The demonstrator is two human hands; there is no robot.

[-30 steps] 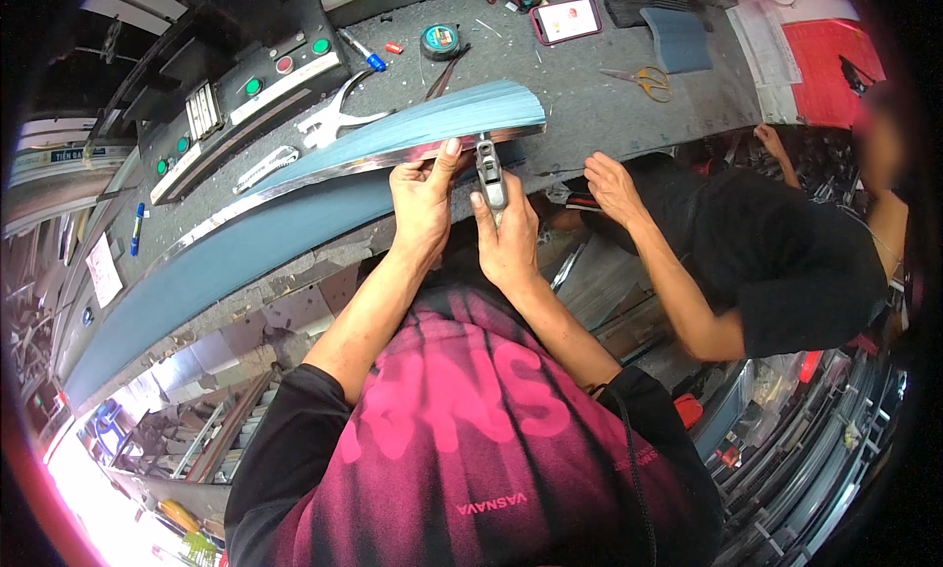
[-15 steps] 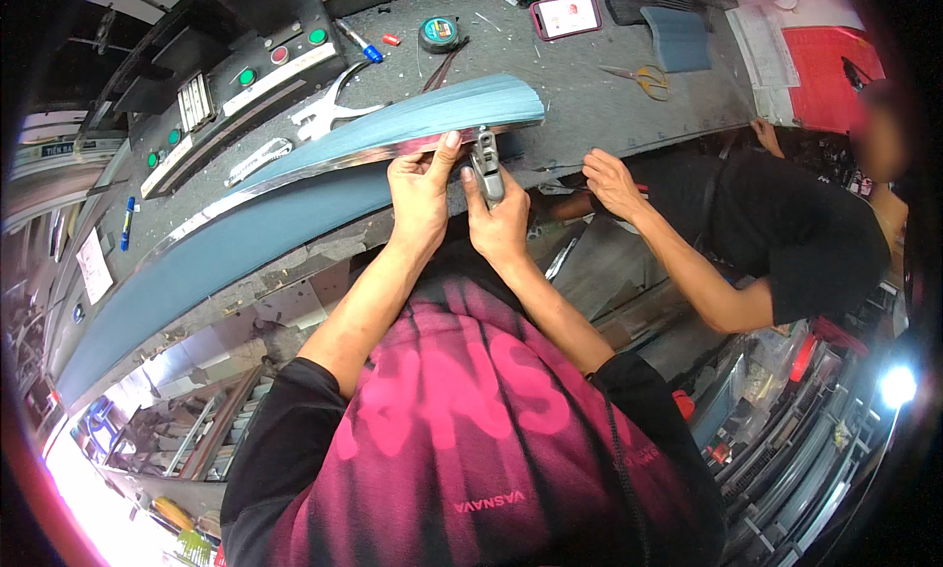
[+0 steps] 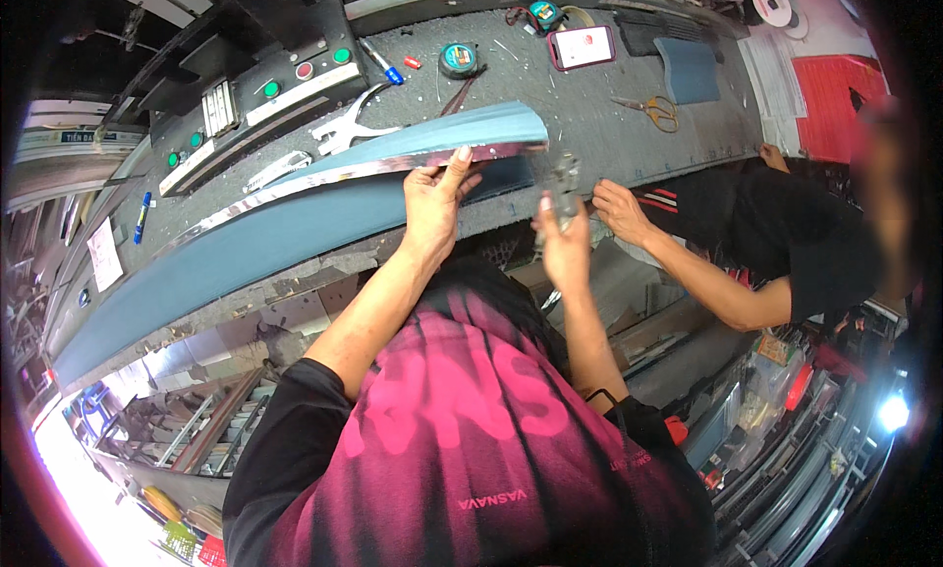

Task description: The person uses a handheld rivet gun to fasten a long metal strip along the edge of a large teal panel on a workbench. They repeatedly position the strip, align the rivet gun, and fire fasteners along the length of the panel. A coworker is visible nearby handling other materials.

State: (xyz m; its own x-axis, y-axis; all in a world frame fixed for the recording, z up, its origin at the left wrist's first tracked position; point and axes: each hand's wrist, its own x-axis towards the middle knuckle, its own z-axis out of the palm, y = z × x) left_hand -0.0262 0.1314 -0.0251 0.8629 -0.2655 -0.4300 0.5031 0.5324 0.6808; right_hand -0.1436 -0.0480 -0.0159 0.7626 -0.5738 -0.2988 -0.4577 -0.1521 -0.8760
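Note:
My left hand (image 3: 432, 203) is closed, thumb on top, on the shiny edge strip (image 3: 344, 174) of a long stack of blue fabric (image 3: 481, 130). The stack fans out at its right end. Below the strip, a flat blue sheet of the material (image 3: 255, 233) runs along the bench toward the lower left. My right hand (image 3: 568, 248) grips a grey metal plier-like hand tool (image 3: 563, 184). That tool is smeared by motion and held just right of the stack's end, apart from it.
On the grey bench (image 3: 609, 125) lie a tape measure (image 3: 459, 60), a phone (image 3: 582, 49), scissors (image 3: 660, 113), a white-handled tool (image 3: 349, 125) and a blue marker (image 3: 383, 64). A button panel (image 3: 290, 100) stands at left. A co-worker's hand (image 3: 621, 211) is close on my right.
My right hand has drawn the metal tool away from the fabric's edge, to the right and slightly down. My left hand keeps its hold on the strip. The view has shifted a little.

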